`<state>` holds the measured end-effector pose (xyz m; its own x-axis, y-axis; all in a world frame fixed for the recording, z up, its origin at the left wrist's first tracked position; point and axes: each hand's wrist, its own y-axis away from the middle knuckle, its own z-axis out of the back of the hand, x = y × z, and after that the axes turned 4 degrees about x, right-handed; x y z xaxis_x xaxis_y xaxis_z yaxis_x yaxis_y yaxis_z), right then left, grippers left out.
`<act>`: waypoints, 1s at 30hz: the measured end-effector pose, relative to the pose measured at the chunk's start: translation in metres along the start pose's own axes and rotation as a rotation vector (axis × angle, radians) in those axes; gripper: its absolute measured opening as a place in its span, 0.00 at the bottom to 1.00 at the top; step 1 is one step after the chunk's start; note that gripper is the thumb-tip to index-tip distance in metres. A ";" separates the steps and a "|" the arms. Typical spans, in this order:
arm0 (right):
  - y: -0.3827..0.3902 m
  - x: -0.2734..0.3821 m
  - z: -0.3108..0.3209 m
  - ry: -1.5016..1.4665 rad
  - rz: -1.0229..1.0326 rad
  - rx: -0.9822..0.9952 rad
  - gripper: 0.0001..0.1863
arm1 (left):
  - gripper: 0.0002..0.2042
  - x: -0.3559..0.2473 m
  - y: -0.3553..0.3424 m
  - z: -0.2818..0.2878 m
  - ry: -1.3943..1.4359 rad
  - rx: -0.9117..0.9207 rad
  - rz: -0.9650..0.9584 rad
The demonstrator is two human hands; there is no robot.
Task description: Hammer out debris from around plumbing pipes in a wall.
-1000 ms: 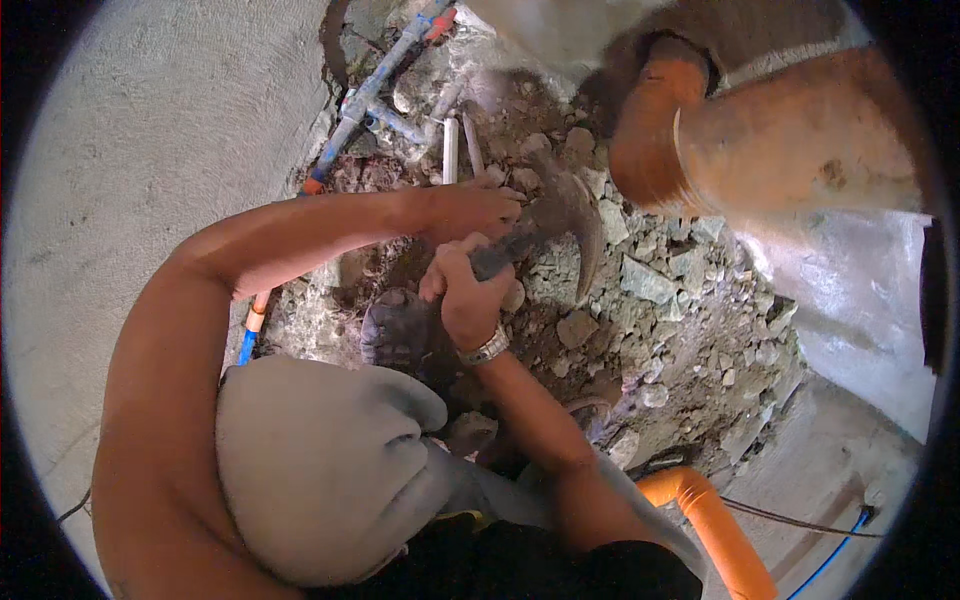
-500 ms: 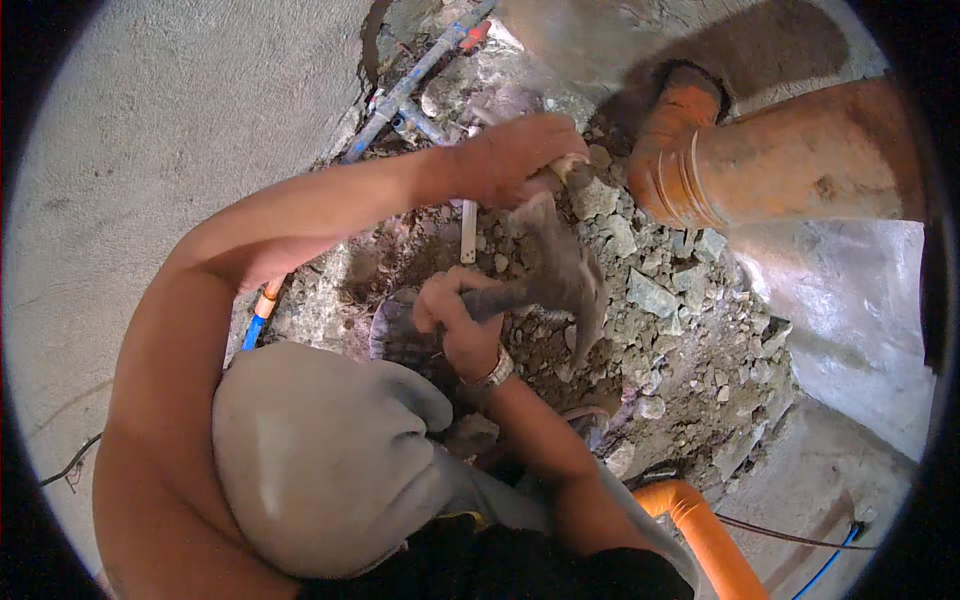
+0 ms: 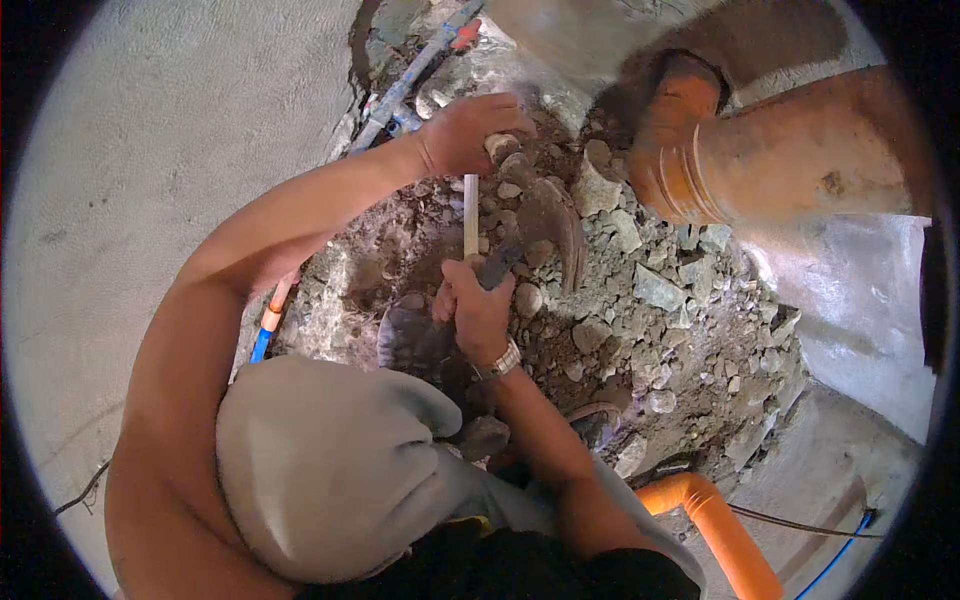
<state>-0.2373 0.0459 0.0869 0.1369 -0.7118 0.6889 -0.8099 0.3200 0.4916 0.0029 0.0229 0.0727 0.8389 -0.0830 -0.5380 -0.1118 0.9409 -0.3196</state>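
In the head view, the right hand [image 3: 480, 305] gripped the black handle [image 3: 498, 266] of a digging pick [image 3: 552, 222], its curved, dusty brown blade over rubble [image 3: 690, 370] left of the wide orange pipe [image 3: 800, 145]; farther left, the left hand [image 3: 474, 135] bent its fingers over a pale stone [image 3: 501, 147], grip unclear.

Dusty hoe-like tool [image 3: 548, 215], dark handle [image 3: 500, 266], curved blade [image 3: 573, 235] among rubble [image 3: 690, 350], pale stone [image 3: 500, 148] nearby
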 end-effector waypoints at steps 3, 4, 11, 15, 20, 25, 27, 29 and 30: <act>0.018 0.020 -0.007 0.088 0.111 -0.017 0.14 | 0.23 0.001 0.000 0.002 0.050 -0.036 -0.073; 0.027 0.031 -0.012 0.105 0.256 -0.019 0.14 | 0.17 0.000 -0.001 0.002 0.015 -0.103 -0.153; 0.000 0.009 -0.001 0.254 -0.024 -0.151 0.10 | 0.14 0.012 0.008 -0.008 0.036 -0.132 -0.197; 0.030 0.039 -0.010 0.316 -0.040 -0.086 0.10 | 0.15 0.016 0.012 -0.010 0.000 -0.077 -0.182; 0.036 0.056 -0.020 0.093 0.714 0.204 0.09 | 0.18 0.018 0.012 0.002 0.115 -0.205 -0.151; -0.006 0.011 -0.004 0.528 -0.034 -0.280 0.11 | 0.14 0.016 -0.002 0.002 0.123 -0.300 -0.117; 0.012 0.026 -0.005 0.530 0.027 -0.141 0.10 | 0.12 0.021 0.001 0.000 0.130 -0.312 -0.116; 0.038 0.045 -0.009 0.494 0.196 0.031 0.13 | 0.12 0.016 0.009 0.002 0.119 -0.261 -0.081; 0.038 0.051 -0.009 0.500 0.197 0.032 0.13 | 0.11 0.015 0.008 0.004 0.112 -0.199 -0.070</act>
<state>-0.2558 0.0274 0.1456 0.2293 -0.2527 0.9400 -0.8634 0.3930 0.3163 0.0168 0.0304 0.0646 0.7854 -0.1919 -0.5885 -0.1678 0.8492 -0.5008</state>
